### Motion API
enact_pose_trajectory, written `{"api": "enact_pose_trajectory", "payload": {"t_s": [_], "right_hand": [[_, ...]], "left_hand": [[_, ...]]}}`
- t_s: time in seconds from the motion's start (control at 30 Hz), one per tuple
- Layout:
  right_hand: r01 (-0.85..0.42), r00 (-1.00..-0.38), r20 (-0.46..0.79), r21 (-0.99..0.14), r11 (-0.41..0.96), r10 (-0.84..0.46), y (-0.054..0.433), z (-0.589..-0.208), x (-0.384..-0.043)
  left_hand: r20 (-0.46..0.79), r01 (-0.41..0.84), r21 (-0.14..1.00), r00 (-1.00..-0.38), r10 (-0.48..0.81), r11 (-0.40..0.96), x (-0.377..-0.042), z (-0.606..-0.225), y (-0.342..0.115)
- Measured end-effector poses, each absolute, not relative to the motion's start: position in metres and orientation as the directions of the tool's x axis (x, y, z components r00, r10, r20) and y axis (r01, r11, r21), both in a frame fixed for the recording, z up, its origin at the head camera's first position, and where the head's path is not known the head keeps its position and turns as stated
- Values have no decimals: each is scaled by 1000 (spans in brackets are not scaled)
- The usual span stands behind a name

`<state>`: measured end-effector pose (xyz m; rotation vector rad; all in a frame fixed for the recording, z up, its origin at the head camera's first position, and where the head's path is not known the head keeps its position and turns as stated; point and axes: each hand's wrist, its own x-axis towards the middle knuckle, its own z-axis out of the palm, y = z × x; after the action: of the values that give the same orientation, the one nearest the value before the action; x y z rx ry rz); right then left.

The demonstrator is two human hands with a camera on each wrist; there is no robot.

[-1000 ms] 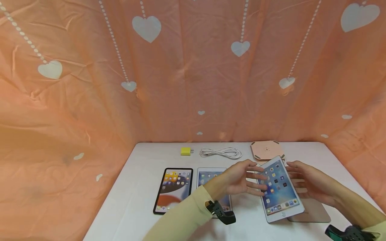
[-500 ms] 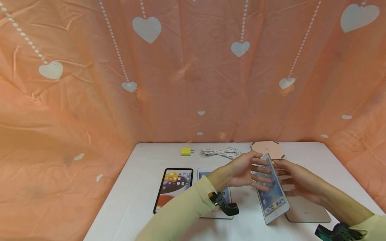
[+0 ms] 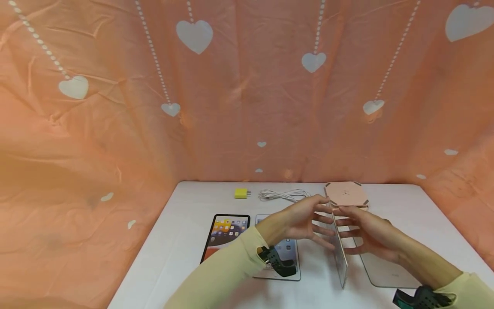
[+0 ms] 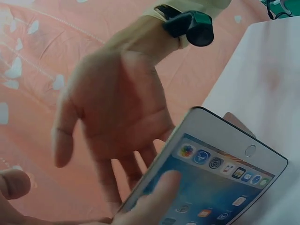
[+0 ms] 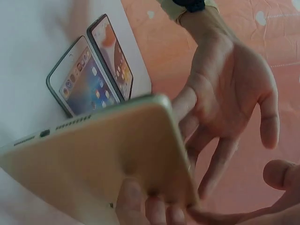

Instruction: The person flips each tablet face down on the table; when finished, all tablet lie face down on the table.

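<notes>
A white-fronted tablet (image 3: 339, 257) with a gold back stands almost on edge between my two hands. The extended fingers of my left hand (image 3: 299, 221) lie against its lit screen (image 4: 206, 187). From the other side, the fingertips of my right hand (image 3: 372, 234) touch the gold back (image 5: 84, 159). Both thumbs stay off it, near the top. Under my right forearm another gold-backed tablet (image 3: 387, 270) lies face down. My left forearm partly covers a white-framed tablet (image 3: 287, 272) and a black-framed one (image 3: 221, 240), both screen up.
Along the back of the white table (image 3: 162, 266) lie a yellow charger plug (image 3: 241, 193), a coiled white cable (image 3: 279, 195) and a pink eight-sided plate (image 3: 347, 193). An orange curtain with hearts (image 3: 247, 107) hangs behind and at the sides.
The tablet has turned from facing me to nearly edge-on, its screen now toward the left. My right hand has moved left with it. The head view has shifted slightly.
</notes>
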<state>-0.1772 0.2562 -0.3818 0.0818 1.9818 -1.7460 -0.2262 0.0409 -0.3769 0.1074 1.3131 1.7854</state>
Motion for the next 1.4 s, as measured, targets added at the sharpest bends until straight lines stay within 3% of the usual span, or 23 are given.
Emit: {"api": "enact_pose_trajectory", "payload": {"t_s": [0.3,0.57,1.4], "right_hand": [[433,-851,-467,-883,182,-242,269,-408,-189],[550,-791,-548,-832,77,-272,279,-442,-186],[509,-819,-527,-850,138,-227,284,-442,-182]], "left_hand": [[-457,-601,799,-644,613,-36,-227,-377,23],[-479,-595,804,-664,574,-18,-230,-387,4],[-535,-625,778,-710,457,-60,-225,-446,4]]}}
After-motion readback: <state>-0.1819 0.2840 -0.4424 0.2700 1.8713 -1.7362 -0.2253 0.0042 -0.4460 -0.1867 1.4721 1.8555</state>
